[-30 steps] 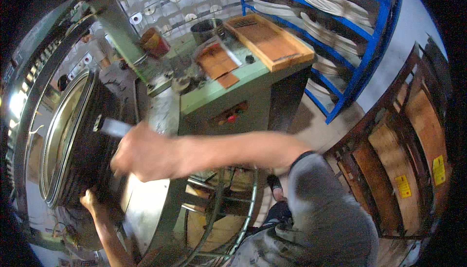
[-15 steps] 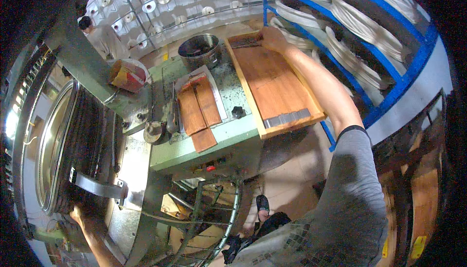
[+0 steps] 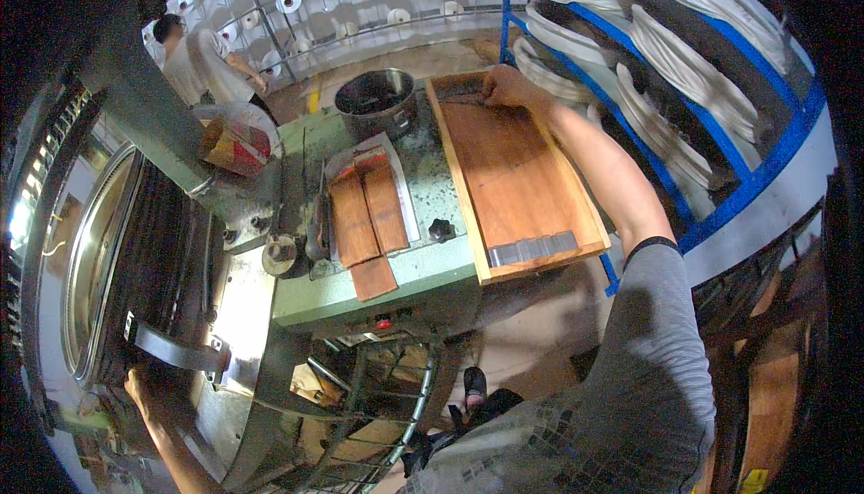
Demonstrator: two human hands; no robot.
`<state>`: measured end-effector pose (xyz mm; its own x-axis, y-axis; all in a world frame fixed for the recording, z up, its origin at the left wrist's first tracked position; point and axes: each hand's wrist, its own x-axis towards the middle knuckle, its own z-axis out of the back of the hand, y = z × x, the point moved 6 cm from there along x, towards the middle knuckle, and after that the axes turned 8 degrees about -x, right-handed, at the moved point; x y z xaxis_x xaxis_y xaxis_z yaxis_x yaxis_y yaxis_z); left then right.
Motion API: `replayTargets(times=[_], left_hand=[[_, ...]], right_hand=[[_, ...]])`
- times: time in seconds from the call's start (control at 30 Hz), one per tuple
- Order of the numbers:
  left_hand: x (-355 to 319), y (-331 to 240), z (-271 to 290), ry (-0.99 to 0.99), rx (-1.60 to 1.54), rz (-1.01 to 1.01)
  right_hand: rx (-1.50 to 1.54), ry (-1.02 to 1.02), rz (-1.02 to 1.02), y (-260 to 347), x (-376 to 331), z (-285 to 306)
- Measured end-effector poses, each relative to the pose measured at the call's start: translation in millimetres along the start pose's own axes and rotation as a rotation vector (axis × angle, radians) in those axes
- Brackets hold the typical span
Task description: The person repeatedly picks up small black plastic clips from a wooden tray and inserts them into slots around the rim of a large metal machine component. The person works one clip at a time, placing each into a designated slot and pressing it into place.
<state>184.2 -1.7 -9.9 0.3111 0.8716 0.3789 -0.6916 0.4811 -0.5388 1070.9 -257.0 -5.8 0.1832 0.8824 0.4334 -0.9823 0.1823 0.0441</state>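
My right hand [image 3: 513, 87] is over the far end of a long shallow wooden tray [image 3: 531, 179]. Its fingers are curled together close to a patch of thin dark pieces [image 3: 463, 95] in that end. Whatever the fingertips hold is too small to make out. A row of flat grey metal strips [image 3: 531, 247] lies at the tray's near end. Far to the left, my left hand [image 3: 137, 388] is at the lower edge of a large round machine part [image 3: 94, 269], beneath a curved metal bracket [image 3: 166, 346]. Shadow and the machine hide most of its fingers.
On the green machine top [image 3: 423, 264] are a metal pot [image 3: 376, 103], reddish-brown flat pieces [image 3: 364, 215] on paper and a black knob [image 3: 440, 229]. A blue rack [image 3: 711, 175] with white fabric stands right. A co-worker [image 3: 202, 62] is at the back left.
My right hand has drawn back slightly from the tray's far edge, its fingers now bunched. The left hand stays by the round machine part. The co-worker leans with an arm out.
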Motion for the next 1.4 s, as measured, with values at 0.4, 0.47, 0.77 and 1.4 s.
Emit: replayTargets(times=[0.4,0.47,0.77,1.4], left_hand=[[15.5,54.5,-10.9,-0.043,-0.675,0.323],[11.7,73.0,-7.3,-0.034,-0.676,0.322],[-33.0,57.4,30.5,-0.209,-0.554,0.073],[-115.3,-1.3,94.4,-0.168,-1.576,0.194]], right_hand=[[-0.102,-0.096,-0.209,10.2,-21.5,19.2],[-0.095,-0.052,-0.139,16.0,-24.4,16.2],[-0.246,-0.084,-0.289,84.9,-24.3,106.7],[0.800,-0.306,0.458,830.0,-52.8,33.3]])
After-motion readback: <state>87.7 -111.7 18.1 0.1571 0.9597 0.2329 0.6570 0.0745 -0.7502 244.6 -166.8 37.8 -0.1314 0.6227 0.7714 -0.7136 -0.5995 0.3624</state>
